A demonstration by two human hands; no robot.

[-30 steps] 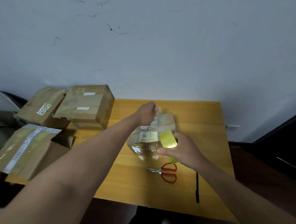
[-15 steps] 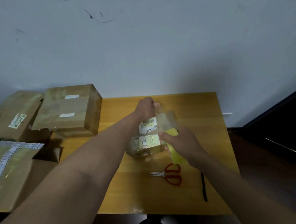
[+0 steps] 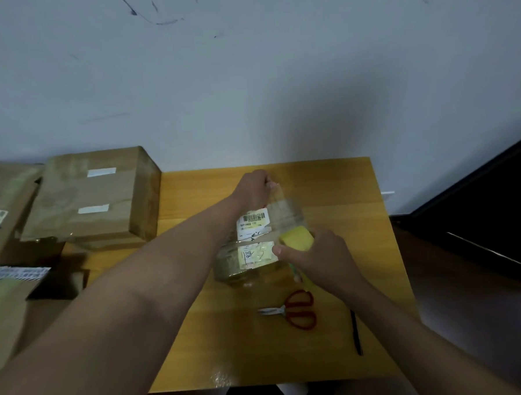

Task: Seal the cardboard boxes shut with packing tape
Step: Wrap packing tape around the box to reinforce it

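**Pulling the sticky tape over the small box**

Far out past the left arm sit big cardboard boxes, already closed up.

The left hand reaches far forward with the arm out straight. Its fingers pinch the loose end of the clear packing tape and hold it up high. The tape looks thin, floppy and very sticky, so I think it is best held only at the tip and kept tight, or it will curl and stick to itself.

Under the tape, between the 2 hands, sits the small box. It looks light and its shiny skin looks slippery.

The right hand is closer to the body, curled around the yellow tape roll.

The red scissors and a black pen lie just behind the right hand.
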